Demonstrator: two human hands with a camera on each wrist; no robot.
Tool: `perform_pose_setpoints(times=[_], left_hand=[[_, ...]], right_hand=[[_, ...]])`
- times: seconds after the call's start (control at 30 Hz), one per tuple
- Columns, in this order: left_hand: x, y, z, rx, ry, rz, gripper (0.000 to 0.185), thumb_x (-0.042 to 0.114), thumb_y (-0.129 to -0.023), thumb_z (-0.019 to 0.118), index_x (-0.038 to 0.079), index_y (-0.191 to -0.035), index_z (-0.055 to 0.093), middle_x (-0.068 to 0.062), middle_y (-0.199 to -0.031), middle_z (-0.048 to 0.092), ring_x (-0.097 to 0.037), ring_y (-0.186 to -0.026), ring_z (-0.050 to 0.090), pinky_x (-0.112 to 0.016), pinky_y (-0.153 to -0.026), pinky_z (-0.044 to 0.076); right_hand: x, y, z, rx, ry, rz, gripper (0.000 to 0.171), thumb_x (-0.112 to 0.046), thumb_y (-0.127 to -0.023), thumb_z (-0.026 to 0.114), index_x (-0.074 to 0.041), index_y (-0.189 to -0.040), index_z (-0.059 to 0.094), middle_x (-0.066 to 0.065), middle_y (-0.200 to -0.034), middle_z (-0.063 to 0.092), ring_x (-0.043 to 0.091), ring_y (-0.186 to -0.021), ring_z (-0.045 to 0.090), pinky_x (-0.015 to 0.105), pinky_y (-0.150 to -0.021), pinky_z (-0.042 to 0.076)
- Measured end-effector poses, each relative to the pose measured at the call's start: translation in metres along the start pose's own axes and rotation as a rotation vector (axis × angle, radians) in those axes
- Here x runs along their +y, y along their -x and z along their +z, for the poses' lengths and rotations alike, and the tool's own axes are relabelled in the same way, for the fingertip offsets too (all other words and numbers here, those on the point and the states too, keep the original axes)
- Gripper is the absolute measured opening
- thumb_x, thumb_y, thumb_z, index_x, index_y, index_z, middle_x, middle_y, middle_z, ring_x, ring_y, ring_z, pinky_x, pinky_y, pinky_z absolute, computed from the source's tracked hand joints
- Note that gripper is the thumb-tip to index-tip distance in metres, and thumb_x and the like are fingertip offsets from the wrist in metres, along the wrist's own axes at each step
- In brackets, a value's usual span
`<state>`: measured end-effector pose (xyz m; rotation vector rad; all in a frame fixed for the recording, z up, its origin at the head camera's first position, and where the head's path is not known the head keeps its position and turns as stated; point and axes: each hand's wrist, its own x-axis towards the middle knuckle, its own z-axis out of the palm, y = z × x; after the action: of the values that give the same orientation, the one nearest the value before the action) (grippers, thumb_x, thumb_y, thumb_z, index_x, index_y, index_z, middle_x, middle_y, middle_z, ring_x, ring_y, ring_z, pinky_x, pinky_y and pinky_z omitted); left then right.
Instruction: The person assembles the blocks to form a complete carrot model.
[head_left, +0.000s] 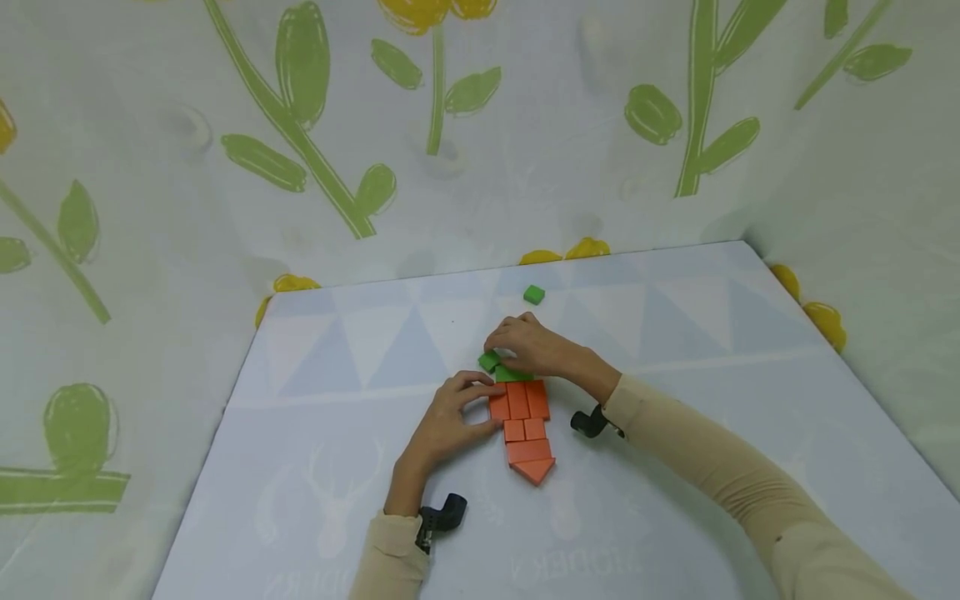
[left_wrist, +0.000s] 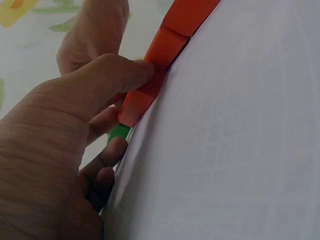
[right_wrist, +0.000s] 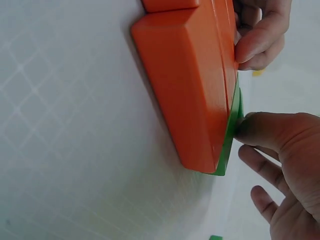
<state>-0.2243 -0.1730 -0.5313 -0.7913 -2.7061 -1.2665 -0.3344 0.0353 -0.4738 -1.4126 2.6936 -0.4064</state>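
Orange wooden blocks (head_left: 538, 400) lie flat in a column, with a pointed triangular block (head_left: 533, 471) at the near end. My left hand (head_left: 446, 421) is at the column's left side, its thumb and index finger holding the leftmost long orange block (left_wrist: 138, 105) at its ends. Across the column's far end lies a flat green block (head_left: 513, 375). Just beyond its left end sits a small tilted green block (head_left: 489, 360), pinched between thumb and fingers of my right hand (head_left: 532, 346). In the right wrist view, that hand's fingertips are partly hidden behind the green pieces.
A loose green block (head_left: 534, 294) lies farther back on the patterned white tabletop (head_left: 660, 500). Flower-printed cloth (head_left: 525, 192) hangs behind the table and at its sides. Each wrist wears a small black camera, one of them the left wrist camera (head_left: 442, 517).
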Motion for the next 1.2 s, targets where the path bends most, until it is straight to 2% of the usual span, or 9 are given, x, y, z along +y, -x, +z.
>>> perform_pose_setpoints(times=[0.2, 0.27, 0.33, 0.47, 0.6, 0.77, 0.87, 1.03, 1.2], left_hand=[[0.001, 0.000, 0.001, 0.011, -0.002, 0.013, 0.040, 0.028, -0.086, 0.079, 0.021, -0.124, 0.072, 0.004, -0.131, 0.053, -0.016, -0.119, 0.049, -0.045, -0.099, 0.043], [0.000, -0.001, 0.000, 0.005, -0.008, 0.012, 0.040, 0.028, -0.086, 0.079, 0.021, -0.125, 0.071, 0.005, -0.131, 0.053, -0.015, -0.119, 0.048, -0.044, -0.100, 0.042], [0.000, -0.001, -0.001, 0.001, -0.018, 0.007, 0.040, 0.030, -0.086, 0.079, 0.022, -0.125, 0.071, 0.006, -0.131, 0.053, -0.015, -0.119, 0.048, -0.044, -0.100, 0.043], [0.000, -0.002, -0.003, 0.008, -0.033, -0.006, 0.039, 0.031, -0.086, 0.079, 0.024, -0.124, 0.072, 0.008, -0.131, 0.052, -0.014, -0.119, 0.049, -0.044, -0.100, 0.043], [0.000, -0.001, -0.002, 0.008, -0.034, -0.022, 0.040, 0.031, -0.086, 0.079, 0.026, -0.124, 0.071, 0.009, -0.131, 0.052, -0.015, -0.120, 0.049, -0.045, -0.100, 0.043], [-0.001, 0.001, 0.005, -0.010, -0.033, -0.048, 0.040, 0.034, -0.087, 0.078, 0.027, -0.125, 0.071, 0.010, -0.131, 0.051, -0.014, -0.120, 0.048, -0.045, -0.101, 0.042], [0.000, 0.002, 0.008, -0.014, -0.030, -0.059, 0.040, 0.035, -0.087, 0.078, 0.028, -0.125, 0.071, 0.011, -0.132, 0.051, -0.013, -0.120, 0.048, -0.045, -0.102, 0.041], [0.003, 0.003, 0.007, -0.010, -0.034, -0.058, 0.039, 0.036, -0.087, 0.077, 0.029, -0.125, 0.070, 0.011, -0.132, 0.051, -0.013, -0.121, 0.048, -0.045, -0.102, 0.041], [0.003, 0.002, 0.001, 0.002, -0.047, -0.045, 0.039, 0.034, -0.087, 0.078, 0.028, -0.125, 0.071, 0.009, -0.132, 0.051, -0.014, -0.120, 0.047, -0.045, -0.102, 0.042]], right_hand=[[0.001, 0.003, -0.002, -0.044, -0.056, 0.051, 0.027, -0.007, -0.094, 0.069, -0.013, -0.120, 0.070, 0.002, -0.130, 0.064, 0.022, -0.124, 0.053, 0.044, -0.100, 0.037], [0.003, 0.004, -0.006, -0.034, -0.076, 0.082, 0.027, -0.008, -0.094, 0.068, -0.013, -0.121, 0.069, 0.004, -0.133, 0.061, 0.024, -0.127, 0.051, 0.047, -0.101, 0.037], [0.007, 0.004, -0.010, 0.008, -0.077, 0.120, 0.026, -0.009, -0.095, 0.068, -0.011, -0.120, 0.069, 0.005, -0.133, 0.061, 0.025, -0.127, 0.050, 0.049, -0.101, 0.037], [0.022, 0.002, -0.016, 0.160, -0.031, 0.212, 0.028, -0.016, -0.094, 0.070, -0.008, -0.121, 0.069, 0.009, -0.129, 0.063, 0.028, -0.123, 0.054, 0.054, -0.099, 0.038], [0.040, 0.000, -0.020, 0.253, -0.003, 0.351, 0.036, -0.020, -0.094, 0.070, -0.005, -0.126, 0.065, 0.012, -0.129, 0.062, 0.033, -0.120, 0.054, 0.055, -0.097, 0.039], [0.061, -0.002, -0.016, 0.234, 0.019, 0.528, 0.046, -0.026, -0.094, 0.069, -0.003, -0.133, 0.059, 0.015, -0.133, 0.058, 0.037, -0.123, 0.049, 0.056, -0.097, 0.038], [0.071, -0.003, -0.010, 0.209, 0.028, 0.589, 0.047, -0.027, -0.094, 0.069, -0.002, -0.132, 0.059, 0.017, -0.131, 0.058, 0.038, -0.122, 0.050, 0.056, -0.098, 0.037], [0.080, -0.004, -0.005, 0.188, 0.056, 0.589, 0.039, -0.024, -0.094, 0.070, -0.003, -0.125, 0.063, 0.014, -0.118, 0.063, 0.034, -0.113, 0.054, 0.054, -0.096, 0.037], [0.076, -0.004, -0.009, 0.251, 0.059, 0.512, 0.034, -0.019, -0.090, 0.072, -0.004, -0.120, 0.065, 0.011, -0.111, 0.065, 0.032, -0.107, 0.056, 0.054, -0.095, 0.035]])
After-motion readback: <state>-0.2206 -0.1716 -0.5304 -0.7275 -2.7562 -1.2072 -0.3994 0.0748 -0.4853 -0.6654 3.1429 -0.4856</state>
